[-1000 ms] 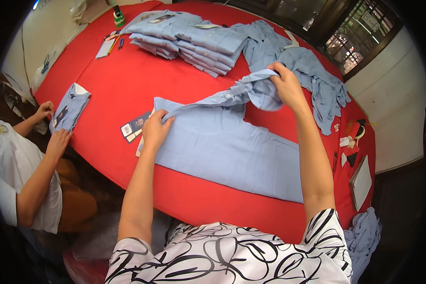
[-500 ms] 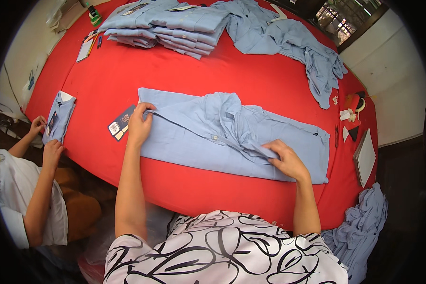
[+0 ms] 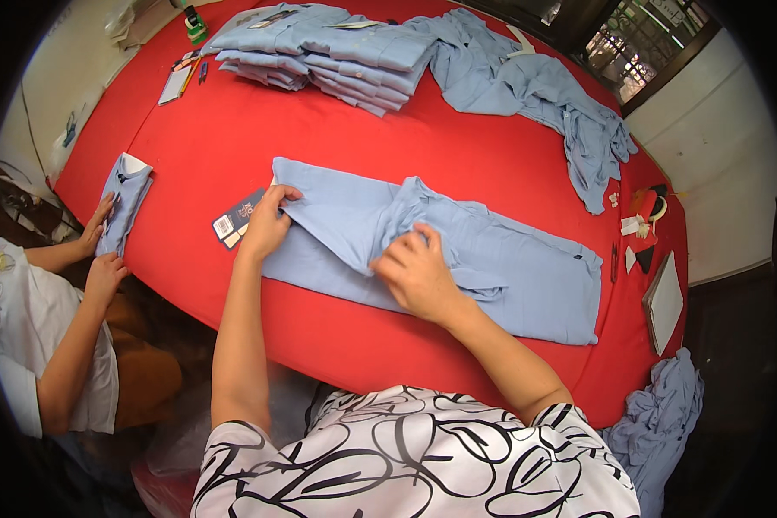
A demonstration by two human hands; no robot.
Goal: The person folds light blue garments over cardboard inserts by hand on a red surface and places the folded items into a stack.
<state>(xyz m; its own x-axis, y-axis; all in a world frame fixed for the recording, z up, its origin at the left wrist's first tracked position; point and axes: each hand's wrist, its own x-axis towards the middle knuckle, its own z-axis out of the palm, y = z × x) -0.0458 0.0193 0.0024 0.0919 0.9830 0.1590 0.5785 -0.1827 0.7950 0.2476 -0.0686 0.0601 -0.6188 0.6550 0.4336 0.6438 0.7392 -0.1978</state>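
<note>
A light blue shirt (image 3: pixel 527 276) lies partly folded across the table in front of me, its cloth bunched up in the middle. My left hand (image 3: pixel 270 223) pinches its folded edge near the left end. Beside that hand, a dark blue hang tag (image 3: pixel 240 216) with a white label sticks out onto the table. Fingers of my right hand (image 3: pixel 419 274) are curled on the gathered cloth at the shirt's middle and grip it; the fingertips are partly lost in the folds. A loose end of cloth (image 3: pixel 479 283) lies just right of this hand.
A red-covered table (image 3: pixel 216 147) bears a stack of folded shirts (image 3: pixel 319 52) and a heap of loose shirts (image 3: pixel 509 73) at the back. On the left, a co-worker's hands (image 3: pixel 104 250) touch a small folded shirt (image 3: pixel 126 203). A tape roll (image 3: pixel 659 208) and a white pad (image 3: pixel 663 302) lie right.
My right hand has let go of the cloth toward the right and moved left to the bunched middle. My left hand keeps its pinch. The co-worker's hands have shifted on their folded shirt.
</note>
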